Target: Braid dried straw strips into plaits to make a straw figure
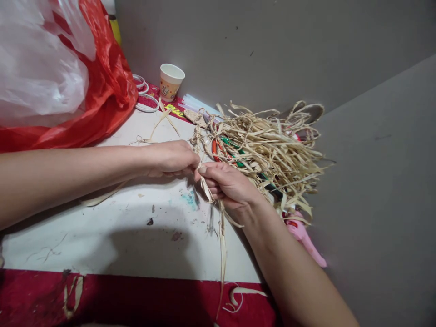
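Over the white board (136,245), my two hands meet at a length of pale dried-leaf strips (205,190), twisted into a cord at its far end. My left hand (170,159) is closed, its fingertips pinching the cord from the left. With thumb and fingers pressed together, my right hand (228,181) grips the same strips just below. Loose strip ends hang from my right hand towards the near edge of the board. Just beyond the hands lies a large bundle of dried strips and twisted cords (279,150), partly covering red and green tool handles.
A red plastic bag (116,91) with clear plastic fills the left back. Near the wall stand a paper cup (171,84), white rings (147,103) and pale sticks (199,103). A pink glue-gun-like tool (306,238) lies at right. Red cloth (136,295) shows in front, with scraps.
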The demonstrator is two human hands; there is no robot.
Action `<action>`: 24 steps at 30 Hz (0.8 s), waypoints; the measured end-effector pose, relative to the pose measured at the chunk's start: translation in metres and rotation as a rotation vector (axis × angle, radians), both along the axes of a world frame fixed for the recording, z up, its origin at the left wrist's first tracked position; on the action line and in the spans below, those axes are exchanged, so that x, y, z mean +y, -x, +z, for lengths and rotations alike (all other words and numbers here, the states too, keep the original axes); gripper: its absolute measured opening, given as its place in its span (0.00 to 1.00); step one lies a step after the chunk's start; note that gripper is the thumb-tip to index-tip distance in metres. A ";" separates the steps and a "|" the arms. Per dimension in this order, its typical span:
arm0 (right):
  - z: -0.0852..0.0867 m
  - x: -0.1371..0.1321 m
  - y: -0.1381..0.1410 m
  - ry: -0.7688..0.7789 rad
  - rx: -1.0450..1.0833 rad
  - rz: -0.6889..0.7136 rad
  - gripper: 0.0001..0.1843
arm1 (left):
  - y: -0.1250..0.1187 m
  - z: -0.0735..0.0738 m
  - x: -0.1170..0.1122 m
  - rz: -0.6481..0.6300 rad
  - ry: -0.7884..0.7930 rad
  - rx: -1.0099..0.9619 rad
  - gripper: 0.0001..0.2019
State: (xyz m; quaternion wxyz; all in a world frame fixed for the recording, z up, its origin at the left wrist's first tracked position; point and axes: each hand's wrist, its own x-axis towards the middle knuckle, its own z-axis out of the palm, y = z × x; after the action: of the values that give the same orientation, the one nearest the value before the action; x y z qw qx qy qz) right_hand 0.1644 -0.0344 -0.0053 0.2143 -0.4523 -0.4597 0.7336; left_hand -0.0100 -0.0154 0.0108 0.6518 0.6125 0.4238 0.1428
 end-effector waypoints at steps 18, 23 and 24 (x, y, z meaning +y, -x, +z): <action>0.002 0.000 -0.002 -0.111 -0.097 0.043 0.14 | 0.009 -0.003 0.010 -0.214 -0.028 -0.001 0.06; 0.001 0.000 -0.004 -0.170 -0.136 0.075 0.14 | 0.008 0.001 0.009 -0.237 0.159 0.025 0.08; 0.002 0.000 -0.005 -0.184 -0.144 0.082 0.14 | 0.007 0.001 0.009 -0.243 0.159 0.030 0.09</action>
State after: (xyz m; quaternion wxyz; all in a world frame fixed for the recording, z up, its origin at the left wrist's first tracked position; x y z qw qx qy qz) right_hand 0.1691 -0.0346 -0.0038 0.1912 -0.4631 -0.5575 0.6620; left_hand -0.0173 -0.0064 0.0122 0.7042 0.6079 0.3664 0.0197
